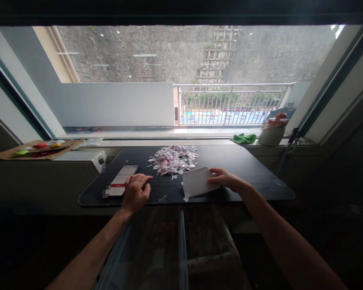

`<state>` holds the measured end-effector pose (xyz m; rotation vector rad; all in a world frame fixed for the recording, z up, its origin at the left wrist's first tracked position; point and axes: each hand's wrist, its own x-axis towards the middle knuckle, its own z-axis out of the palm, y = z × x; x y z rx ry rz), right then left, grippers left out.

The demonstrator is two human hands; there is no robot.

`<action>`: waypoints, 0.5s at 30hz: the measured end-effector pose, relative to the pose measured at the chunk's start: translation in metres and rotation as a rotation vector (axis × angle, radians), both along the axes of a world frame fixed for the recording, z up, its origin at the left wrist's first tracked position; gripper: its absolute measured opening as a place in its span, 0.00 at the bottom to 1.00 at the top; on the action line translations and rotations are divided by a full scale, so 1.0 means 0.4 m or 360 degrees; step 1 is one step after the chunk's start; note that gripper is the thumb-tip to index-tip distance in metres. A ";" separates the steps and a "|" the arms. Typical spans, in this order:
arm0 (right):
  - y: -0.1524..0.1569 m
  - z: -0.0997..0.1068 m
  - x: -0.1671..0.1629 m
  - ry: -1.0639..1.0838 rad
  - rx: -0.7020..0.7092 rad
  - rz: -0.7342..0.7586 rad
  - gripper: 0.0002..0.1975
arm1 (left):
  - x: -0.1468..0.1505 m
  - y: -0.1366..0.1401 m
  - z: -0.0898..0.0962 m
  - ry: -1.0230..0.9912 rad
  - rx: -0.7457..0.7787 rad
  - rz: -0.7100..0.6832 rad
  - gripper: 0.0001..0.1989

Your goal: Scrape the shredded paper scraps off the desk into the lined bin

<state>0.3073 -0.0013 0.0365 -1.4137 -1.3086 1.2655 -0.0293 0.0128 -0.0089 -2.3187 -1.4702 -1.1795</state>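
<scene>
We hold the left hand [136, 191] loosely spread beside the phone [124, 176], gripping nothing visible. Our right hand [227, 178] grips the white panel [196, 183] by its right end, long axis running left-right. Beyond, slightly left on the desk [236, 159], lies the paper-scrap pile [173, 160], nearer the left hand.

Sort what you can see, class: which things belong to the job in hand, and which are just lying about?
Likely in use:
- white flat board, held by the right hand
- paper scraps, heaped
- black tabletop
- smartphone near the left hand, perhaps

Apparently just lying about:
- green cloth
- white container
- coloured items, far left
</scene>
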 end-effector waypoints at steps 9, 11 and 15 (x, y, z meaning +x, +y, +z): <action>-0.031 0.016 0.010 0.0013 -0.0075 0.0052 0.18 | 0.000 0.001 -0.001 0.0016 0.0013 -0.0002 0.12; -0.045 0.024 0.019 -0.0014 0.0000 0.0070 0.19 | 0.000 0.000 -0.001 0.0020 0.0010 -0.0001 0.12; -0.085 0.049 0.038 -0.0224 0.0311 0.0100 0.18 | 0.000 0.000 0.000 0.0029 0.0002 0.0006 0.12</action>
